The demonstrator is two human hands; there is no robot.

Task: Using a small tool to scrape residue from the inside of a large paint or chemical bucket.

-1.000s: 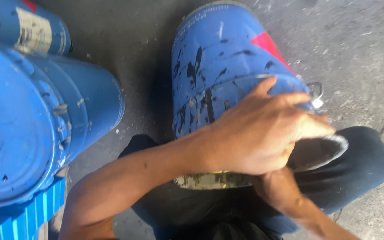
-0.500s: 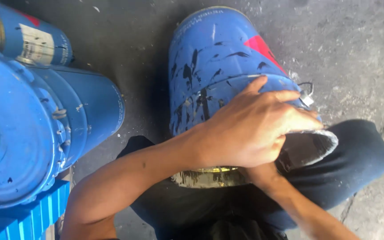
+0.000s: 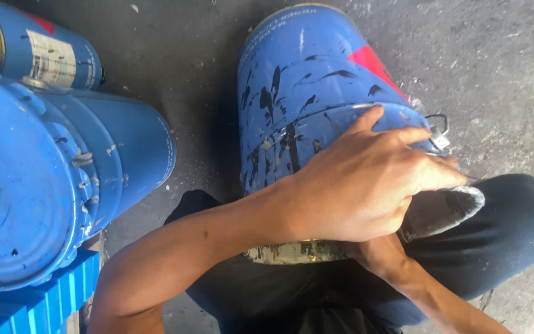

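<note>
A blue metal pail (image 3: 304,80), streaked with black paint and marked with a red patch, lies on its side between my knees, its open end toward me. My left hand (image 3: 366,179) rests on top of it near the mouth, fingers curled over the grey-coated rim (image 3: 449,210). Just below, my right hand (image 3: 378,255) is at the pail's lower edge, mostly hidden by the left hand. A thin wire handle loop (image 3: 437,127) sticks out beside my left fingertips.
A larger blue pail (image 3: 38,179) with a lid stands close at the left, with a smaller labelled blue can (image 3: 44,49) behind it. A blue ribbed panel (image 3: 32,303) sits at the bottom left. Grey concrete floor (image 3: 495,55) surrounds the pail; my dark trouser leg (image 3: 514,229) lies at right.
The view has shifted slightly. My left hand stays on the pail's rim in nearly the same grip, and the pail has barely moved.
</note>
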